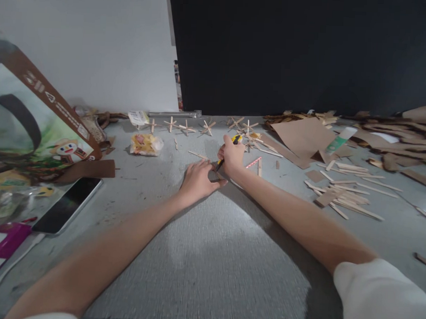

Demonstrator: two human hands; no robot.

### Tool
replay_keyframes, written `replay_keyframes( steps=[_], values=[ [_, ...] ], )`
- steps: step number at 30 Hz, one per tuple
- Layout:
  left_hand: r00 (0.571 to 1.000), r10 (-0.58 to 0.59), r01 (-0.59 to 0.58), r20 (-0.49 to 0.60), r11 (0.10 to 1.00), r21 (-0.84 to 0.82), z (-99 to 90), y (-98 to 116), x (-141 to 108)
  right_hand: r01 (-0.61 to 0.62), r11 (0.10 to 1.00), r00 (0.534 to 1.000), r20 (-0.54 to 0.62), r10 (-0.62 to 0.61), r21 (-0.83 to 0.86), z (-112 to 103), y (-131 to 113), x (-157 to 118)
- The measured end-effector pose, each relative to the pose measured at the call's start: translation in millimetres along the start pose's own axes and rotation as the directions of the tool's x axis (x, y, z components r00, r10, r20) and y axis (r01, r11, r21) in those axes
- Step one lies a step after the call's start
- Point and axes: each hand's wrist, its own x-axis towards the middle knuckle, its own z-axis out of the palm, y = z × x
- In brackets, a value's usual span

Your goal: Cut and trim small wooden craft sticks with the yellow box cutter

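My right hand (233, 155) is closed around a yellow and black utility knife (237, 140), whose tip points down and left to the table. Right beside it, my left hand (198, 180) rests low on the table, pinning a thin wooden stick (217, 176) between thumb and fingers. The knife tip is close to this stick; whether it touches cannot be seen. Another loose stick (198, 155) lies just beyond my left fingers. To the right of my right hand are a red-and-white striped strip (254, 162) and a short upright-lying stick (259, 167).
Star-shaped stick pieces (208, 128) line the back. At right lie a pile of sticks (350, 198), brown cardboard (302, 137) and a glue stick (341, 140). A snack packet (146, 144), phone (68, 205), purple device (6, 249) and large printed bag (42, 109) stand or lie at left.
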Motion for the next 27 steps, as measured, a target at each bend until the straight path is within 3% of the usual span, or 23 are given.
replay_keyframes(
  steps=[7, 12, 15, 18, 22, 25, 27],
  values=[
    [1.000, 0.015, -0.015, -0.017, 1.000, -0.011, 2.2, -2.9, 0.8, 0.028, 0.999, 1.000, -0.012, -0.029, -0.029, 0.6, 0.1, 2.4],
    [1.000, 0.003, -0.004, -0.021, 1.000, -0.021, 2.9, -1.2, 1.4, 0.075, 0.994, 0.997, 0.044, -0.071, -0.084, -2.4, 3.3, -1.9],
    [0.999, -0.022, 0.017, -0.040, 0.992, -0.123, 0.9, -2.3, 0.9, 0.202, 0.962, 0.978, 0.089, -0.188, -0.185, -3.6, 8.5, -5.2],
    [0.984, -0.114, 0.062, -0.135, 0.937, -0.342, -4.7, -6.7, 5.4, 0.348, 0.895, 0.938, 0.111, -0.330, -0.278, -1.8, 15.8, -5.7],
    [0.928, -0.171, -0.025, -0.331, 0.858, -0.514, -19.6, -5.1, 34.2, 0.406, 0.864, 0.914, 0.132, -0.384, -0.297, 0.9, 26.6, -0.6],
    [0.931, -0.137, -0.085, -0.337, 0.819, -0.568, -33.6, 10.8, 71.1, 0.450, 0.850, 0.892, 0.189, -0.411, -0.275, -2.3, 34.7, 7.4],
    [0.963, -0.033, -0.125, -0.267, 0.823, -0.553, -41.7, 26.5, 94.3, 0.473, 0.840, 0.876, 0.247, -0.414, -0.268, -7.0, 39.0, 13.9]
  ],
)
